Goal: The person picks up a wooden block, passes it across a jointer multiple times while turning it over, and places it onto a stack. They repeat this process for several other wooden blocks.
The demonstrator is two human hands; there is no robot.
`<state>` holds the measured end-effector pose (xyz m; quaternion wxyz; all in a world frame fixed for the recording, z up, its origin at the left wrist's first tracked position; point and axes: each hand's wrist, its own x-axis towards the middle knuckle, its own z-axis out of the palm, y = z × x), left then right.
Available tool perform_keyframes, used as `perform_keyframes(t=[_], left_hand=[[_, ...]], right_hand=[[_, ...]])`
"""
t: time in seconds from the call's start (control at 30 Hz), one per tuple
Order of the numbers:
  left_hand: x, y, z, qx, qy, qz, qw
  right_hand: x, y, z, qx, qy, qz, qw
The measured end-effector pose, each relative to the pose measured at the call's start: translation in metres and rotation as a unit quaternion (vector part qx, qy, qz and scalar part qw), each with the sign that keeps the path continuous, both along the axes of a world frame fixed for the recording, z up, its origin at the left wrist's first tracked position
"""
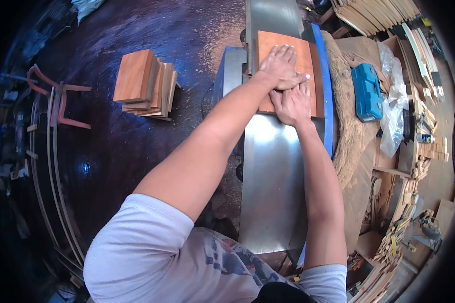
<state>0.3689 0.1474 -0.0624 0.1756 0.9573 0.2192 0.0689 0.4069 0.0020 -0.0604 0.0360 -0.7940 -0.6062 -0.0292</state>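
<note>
A reddish-brown wooden board (305, 56) lies flat on the metal bed (270, 177) of a jointer, against its upright fence on the right. My left hand (280, 66) presses palm down on the board's upper middle, fingers stretched out and slightly spread. Just below it, my right hand (293, 105) rests flat near the board's closer end. The right fingertips meet the thumb side of my left hand. Neither hand wraps around the board. Whatever part of the cutter lies under the board is hidden.
A stack of wooden boards (132, 78) stands on the dark floor to the left, with a reddish chair-like frame (59, 101) beyond it. Right of the jointer's blue edge (328, 106) are a rough-edged slab (346, 136), a teal tool case (366, 92) and timber strips (374, 15). Wood shavings litter the floor.
</note>
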Motion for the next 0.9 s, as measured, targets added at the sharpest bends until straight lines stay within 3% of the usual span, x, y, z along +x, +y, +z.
perform_keyframes(t=[0.37, 0.9], left_hand=[[0.031, 0.052, -0.005, 0.024, -0.001, 0.002, 1.000], [0.063, 0.110, -0.014, 0.038, -0.052, -0.005, 0.998]], right_hand=[[0.023, 0.050, 0.003, 0.018, 0.019, -0.015, 1.000], [0.057, 0.108, 0.012, -0.070, 0.025, -0.014, 0.997]])
